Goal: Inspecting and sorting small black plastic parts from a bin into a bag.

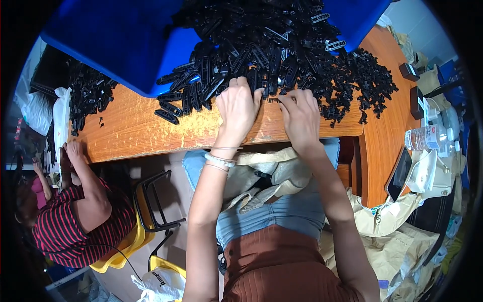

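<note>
A large heap of long, black plastic parts (206,73) covers the far side of the wooden table (146,126). My left hand (238,106) is at the heap's near edge, its fingers curled and its thumb against a black plastic part (253,79). Just to its right, my right hand (302,118) is bent inward with the thumb and fingers drawn together; whatever lies between its fingertips is too small and hidden to make out. Small black pieces (347,95) are scattered in a separate pile beyond and right of my right hand.
Blue plastic bins (121,45) lean over the table at the back. At right are a phone (400,173), a water bottle (427,138) and brown paper bags (397,251). A cloth bag (271,176) lies on my lap. A person in a striped shirt (83,221) sits at left.
</note>
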Tool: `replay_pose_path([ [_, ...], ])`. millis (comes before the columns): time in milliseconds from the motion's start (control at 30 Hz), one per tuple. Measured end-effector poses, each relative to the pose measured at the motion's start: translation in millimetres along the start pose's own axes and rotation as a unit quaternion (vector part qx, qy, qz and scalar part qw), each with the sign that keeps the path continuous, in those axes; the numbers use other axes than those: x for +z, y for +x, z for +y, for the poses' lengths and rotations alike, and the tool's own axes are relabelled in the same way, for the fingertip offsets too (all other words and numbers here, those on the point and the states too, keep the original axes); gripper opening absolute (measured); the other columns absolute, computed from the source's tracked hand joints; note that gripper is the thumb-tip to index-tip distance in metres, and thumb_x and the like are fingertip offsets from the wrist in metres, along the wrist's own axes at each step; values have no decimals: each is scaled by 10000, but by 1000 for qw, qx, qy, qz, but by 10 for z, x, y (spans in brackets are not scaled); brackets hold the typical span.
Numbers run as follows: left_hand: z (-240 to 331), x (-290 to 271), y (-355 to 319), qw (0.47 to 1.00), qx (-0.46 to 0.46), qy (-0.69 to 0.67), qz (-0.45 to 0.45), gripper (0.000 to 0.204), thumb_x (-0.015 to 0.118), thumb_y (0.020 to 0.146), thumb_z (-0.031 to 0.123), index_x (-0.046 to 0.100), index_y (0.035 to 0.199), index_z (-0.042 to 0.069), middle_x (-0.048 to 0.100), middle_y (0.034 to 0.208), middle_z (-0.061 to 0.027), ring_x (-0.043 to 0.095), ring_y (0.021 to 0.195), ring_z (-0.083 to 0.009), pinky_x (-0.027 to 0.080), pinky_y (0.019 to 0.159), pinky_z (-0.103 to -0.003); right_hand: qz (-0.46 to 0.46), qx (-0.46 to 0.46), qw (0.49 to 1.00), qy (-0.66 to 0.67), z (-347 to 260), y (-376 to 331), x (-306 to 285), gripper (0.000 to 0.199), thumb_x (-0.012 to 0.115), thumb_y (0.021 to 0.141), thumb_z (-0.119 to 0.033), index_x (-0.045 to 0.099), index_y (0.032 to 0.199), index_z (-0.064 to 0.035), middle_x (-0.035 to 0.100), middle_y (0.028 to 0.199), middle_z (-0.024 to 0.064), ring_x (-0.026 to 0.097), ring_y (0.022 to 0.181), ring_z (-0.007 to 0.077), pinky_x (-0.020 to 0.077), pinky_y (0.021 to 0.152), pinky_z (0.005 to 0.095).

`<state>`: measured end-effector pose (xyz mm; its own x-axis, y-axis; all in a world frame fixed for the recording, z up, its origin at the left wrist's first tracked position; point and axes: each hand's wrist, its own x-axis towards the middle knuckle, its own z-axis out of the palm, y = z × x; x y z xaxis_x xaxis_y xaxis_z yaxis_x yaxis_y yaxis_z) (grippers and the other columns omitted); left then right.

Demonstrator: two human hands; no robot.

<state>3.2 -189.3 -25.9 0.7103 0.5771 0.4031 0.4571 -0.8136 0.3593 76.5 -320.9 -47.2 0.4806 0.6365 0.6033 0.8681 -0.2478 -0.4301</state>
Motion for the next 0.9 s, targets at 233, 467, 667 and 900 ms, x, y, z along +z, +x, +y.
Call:
replay_pose_path([
  [233,-135,-47,-259,994,32,-86,59,307,680,720,148,510,921,-8,557,809,-172,594,700,-331,454,574,-411,-19,-71,996,-43,110,-42,98,158,642,700,10,586,844,-21,542,853,88,499,831,257,382,721,364],
  [467,-266,-163,-626,897,-123,-424,-35,210,626,804,-39,503,974,-19,618,781,-84,623,678,-108,493,549,-212,23,-74,996,47,28,-98,28,150,616,722,57,593,859,2,572,842,98,524,779,252,407,670,335],
  [667,-111,-304,-779,774,-178,-604,-67,201,624,805,-59,548,991,-56,653,812,-98,646,680,-124,541,614,-224,-72,203,922,321,-411,-152,-228,149,614,786,61,653,927,35,604,850,43,542,696,55,442,582,201],
  [900,55,-493,-777,618,-211,-747,-125,377,586,799,-105,513,1157,-13,639,916,-144,639,860,-197,532,750,-278,-71,287,847,442,-475,-151,-298,164,614,785,52,665,934,8,618,857,47,597,779,81,472,638,177],
])
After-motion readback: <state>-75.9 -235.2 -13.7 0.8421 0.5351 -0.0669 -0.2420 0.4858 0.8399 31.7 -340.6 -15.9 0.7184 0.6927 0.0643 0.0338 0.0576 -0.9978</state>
